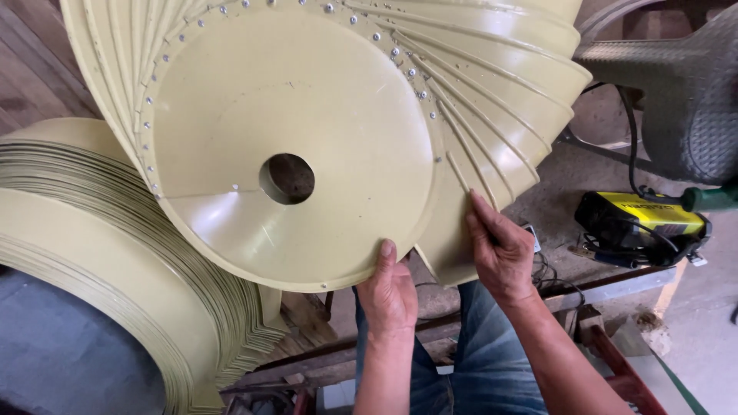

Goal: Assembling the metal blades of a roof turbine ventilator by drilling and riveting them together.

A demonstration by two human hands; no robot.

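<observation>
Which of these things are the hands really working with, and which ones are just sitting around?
In use:
- left hand gripping the rim of the cream disc with the centre hole
- right hand pressing the curved blades fanned around it

Lying about:
- stack of cream curved sheets on the left
- yellow and black machine with cables on the floor
- grey woven chair

Concrete floor [684, 338] carries yellow-black machine [638, 223]; stack of cream curved blades [115, 253] at left.
</observation>
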